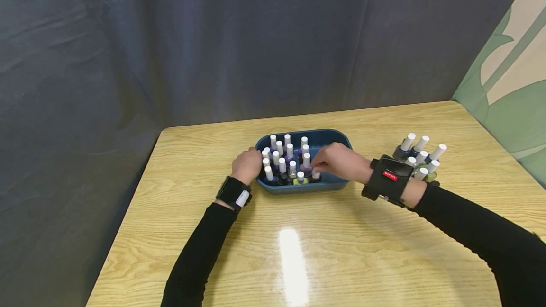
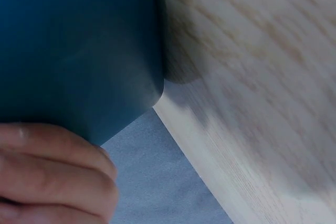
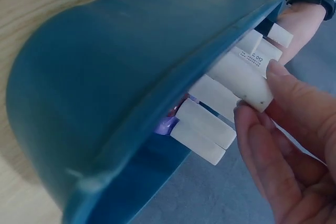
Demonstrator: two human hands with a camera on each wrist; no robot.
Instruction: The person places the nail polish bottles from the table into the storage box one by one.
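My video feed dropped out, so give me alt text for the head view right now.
Right hand pinches the white cap of a nail polish bottle standing in a blue tub of bottles, while the left hand holds the tub's left end. A loose cluster of bottles stands on the wooden table behind the right wrist.

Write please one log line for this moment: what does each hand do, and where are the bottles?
left hand: holds blue tub side | right hand: pinches bottle cap inside tub | loose bottles: on table

place: staged recording booth | evidence: dark grey fabric backdrop (image 1: pixel 213 37) draped behind wooden table (image 1: pixel 324 250) | green-and-cream patterned panel (image 1: pixel 507 75) on right side | no household furnishings visible
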